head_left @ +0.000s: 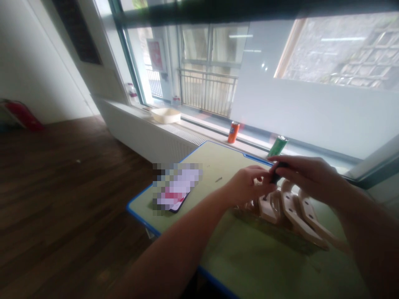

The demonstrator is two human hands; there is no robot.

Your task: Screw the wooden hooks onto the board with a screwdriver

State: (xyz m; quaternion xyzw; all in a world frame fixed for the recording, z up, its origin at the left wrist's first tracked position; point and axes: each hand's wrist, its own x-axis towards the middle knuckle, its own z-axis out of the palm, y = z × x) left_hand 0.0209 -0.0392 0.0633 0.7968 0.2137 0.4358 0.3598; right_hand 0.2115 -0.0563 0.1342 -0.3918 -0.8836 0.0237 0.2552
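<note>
My right hand (pixel 307 176) is closed around the dark handle of a screwdriver (pixel 276 173), which points down and to the left. The fingers of my left hand (pixel 249 182) are curled together at the screwdriver's lower end and hide most of its shaft. Under the hands is a pale wooden piece (pixel 267 209) with a dark hole or screw near its top. Two similar wooden pieces, a middle one (pixel 291 209) and a right one (pixel 308 209), lie beside it, each with two dark spots. Their exact kind is unclear. A small screw (pixel 218 179) lies on the table left of my hands.
The greenish table (pixel 243 257) has a blue edge. A phone with a blurred-out screen (pixel 177 189) lies on its left side. On the windowsill behind are an orange can (pixel 233 132), a green can (pixel 278 146) and a cream basin (pixel 166 116). A white radiator (pixel 134 133) stands below.
</note>
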